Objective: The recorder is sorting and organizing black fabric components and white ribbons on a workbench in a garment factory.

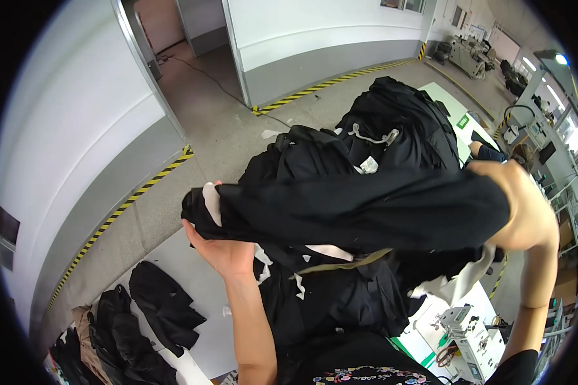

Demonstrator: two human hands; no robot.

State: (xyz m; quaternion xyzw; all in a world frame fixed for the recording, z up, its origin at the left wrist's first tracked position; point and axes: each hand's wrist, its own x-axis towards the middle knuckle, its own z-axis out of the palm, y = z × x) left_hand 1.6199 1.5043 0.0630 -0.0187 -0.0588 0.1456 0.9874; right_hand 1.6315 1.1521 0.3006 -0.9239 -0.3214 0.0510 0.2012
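A heap of black cloth (289,160) fills the middle, and one long black piece (366,212) is held up across it, spanning from hand to hand. The left hand (228,253) grasps its left end from below, palm up, beside a pale band; the right hand (520,208) holds the other end (those fingers are partly hidden, so how tightly they close I can't tell). At lower left are four smaller pieces or bundles (164,305), three black and one tan. One white sewing machine (472,340) stands at lower right, one pair of scissors (446,356) just beside it. Bare grey tabletop (202,273) leaves open room between the heap and the nearest loose piece.
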